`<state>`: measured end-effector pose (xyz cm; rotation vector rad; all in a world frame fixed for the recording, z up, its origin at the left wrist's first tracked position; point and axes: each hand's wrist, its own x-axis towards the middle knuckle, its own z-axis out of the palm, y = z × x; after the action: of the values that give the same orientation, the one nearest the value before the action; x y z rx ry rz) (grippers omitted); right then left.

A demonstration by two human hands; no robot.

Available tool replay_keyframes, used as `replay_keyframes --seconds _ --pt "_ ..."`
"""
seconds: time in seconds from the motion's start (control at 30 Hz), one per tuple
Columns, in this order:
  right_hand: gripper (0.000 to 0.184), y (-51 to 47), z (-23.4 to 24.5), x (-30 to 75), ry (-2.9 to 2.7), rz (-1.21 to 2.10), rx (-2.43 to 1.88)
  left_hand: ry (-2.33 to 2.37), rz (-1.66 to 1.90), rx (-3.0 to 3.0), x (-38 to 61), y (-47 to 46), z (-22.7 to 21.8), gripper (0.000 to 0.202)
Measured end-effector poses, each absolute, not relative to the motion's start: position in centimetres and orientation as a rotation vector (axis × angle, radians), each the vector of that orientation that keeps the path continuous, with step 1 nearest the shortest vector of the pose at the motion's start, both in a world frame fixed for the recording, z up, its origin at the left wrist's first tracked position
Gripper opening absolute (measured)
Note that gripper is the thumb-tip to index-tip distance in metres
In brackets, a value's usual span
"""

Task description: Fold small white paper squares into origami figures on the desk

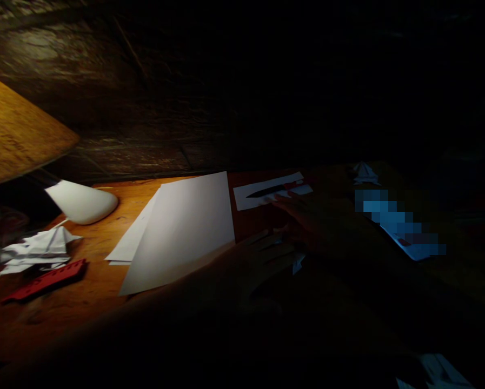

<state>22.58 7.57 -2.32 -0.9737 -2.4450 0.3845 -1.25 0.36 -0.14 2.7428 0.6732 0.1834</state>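
The scene is very dark. My left hand (266,253) lies on the wooden table (88,302) just right of a large white sheet (185,227), fingers stretched out flat. A small white paper scrap (298,263) shows by its fingertips. My right hand (307,216) reaches left, its dim fingers extended and touching the near edge of a white paper strip (250,197). A dark-bladed knife with a red handle (277,189) lies on that strip. Neither hand grips anything I can see.
A second sheet (131,243) peeks out under the large one. At the left are a lamp shade (15,135), a white lamp base (84,202), folded paper (43,246) and a red ruler (47,278). A folded paper piece (364,173) and a glowing blue screen (404,229) lie right.
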Motion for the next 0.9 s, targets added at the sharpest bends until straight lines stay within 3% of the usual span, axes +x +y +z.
replay_keyframes --seconds 0.13,0.3,0.63,0.73,0.9 --pt "0.065 7.6 -3.1 22.9 -2.648 0.219 -0.930 0.654 0.167 2.778 -1.3 0.1 -0.4 0.087" --pt "0.058 7.3 -2.7 22.8 -2.739 0.089 -0.926 0.628 0.176 2.801 -1.4 0.3 -0.6 0.084" --pt "0.072 7.1 -0.7 23.7 -2.742 0.100 -0.885 0.785 0.191 2.760 -1.6 0.3 -1.0 0.094" --pt "0.062 6.1 -0.8 24.6 -2.778 0.066 -0.805 0.735 0.221 2.831 -1.5 0.4 -0.6 0.087" --pt "0.088 1.7 -2.8 25.9 -2.689 -0.077 -0.738 0.731 0.239 2.870 -1.2 0.4 -0.3 0.073"
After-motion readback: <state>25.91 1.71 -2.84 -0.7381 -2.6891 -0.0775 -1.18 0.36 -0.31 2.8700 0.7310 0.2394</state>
